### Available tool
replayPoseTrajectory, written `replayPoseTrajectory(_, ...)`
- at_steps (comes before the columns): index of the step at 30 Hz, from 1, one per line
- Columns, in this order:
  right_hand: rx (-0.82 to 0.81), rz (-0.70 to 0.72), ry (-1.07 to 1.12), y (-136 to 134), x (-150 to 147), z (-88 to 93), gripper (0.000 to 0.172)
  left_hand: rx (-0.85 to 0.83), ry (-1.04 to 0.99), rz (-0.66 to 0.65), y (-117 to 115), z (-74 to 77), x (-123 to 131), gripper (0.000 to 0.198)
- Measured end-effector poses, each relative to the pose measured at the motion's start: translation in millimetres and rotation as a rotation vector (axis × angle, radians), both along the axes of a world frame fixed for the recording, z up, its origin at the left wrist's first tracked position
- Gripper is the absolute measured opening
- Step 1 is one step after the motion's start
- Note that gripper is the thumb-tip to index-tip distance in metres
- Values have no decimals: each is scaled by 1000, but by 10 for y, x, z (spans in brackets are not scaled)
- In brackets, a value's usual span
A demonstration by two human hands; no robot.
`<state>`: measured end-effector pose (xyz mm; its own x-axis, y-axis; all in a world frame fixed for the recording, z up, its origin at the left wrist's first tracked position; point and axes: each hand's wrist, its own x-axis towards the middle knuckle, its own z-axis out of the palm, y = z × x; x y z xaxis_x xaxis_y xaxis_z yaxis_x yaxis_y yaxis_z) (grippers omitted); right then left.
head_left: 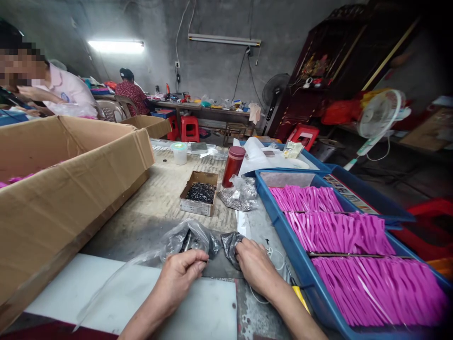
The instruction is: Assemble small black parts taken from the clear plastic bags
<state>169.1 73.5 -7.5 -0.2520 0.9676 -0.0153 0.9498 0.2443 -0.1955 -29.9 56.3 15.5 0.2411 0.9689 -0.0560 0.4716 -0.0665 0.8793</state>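
Note:
My left hand (184, 271) is closed in a pinch at the near edge of a clear plastic bag (198, 230) with dark pieces inside. Whatever sits between its thumb and forefinger is too small to make out. My right hand (256, 264) reaches to a small dark plastic bag (230, 244), and its fingertips are hidden at the bag's mouth. Beyond both bags stands a small open cardboard box (196, 208) holding many small black pins or screws. Beside that box lies a clear bag of small metal parts (242, 196).
A blue crate (269, 203) with rows of magenta plastic strips (339, 231) stands at my right. The large cardboard box (88, 189) fills the left. A white sheet (212, 307) lies in front. Farther back are a red canister (233, 165) and a lidded tub (180, 153); two people sit beyond.

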Motion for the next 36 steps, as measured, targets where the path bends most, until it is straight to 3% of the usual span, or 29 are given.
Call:
replayPoseTrajectory(20,32,-48,216,-7,47,1,19,23,42,-118,-98,95,135,14)
replayPoseTrajectory(33,76,-121,589,-41,104,18,14,-28,9,-151,-135,26,257,11)
replayPoseTrajectory(36,10,-154,801,-49,107,15,15,-30,-4,-157,-137,1,278,10)
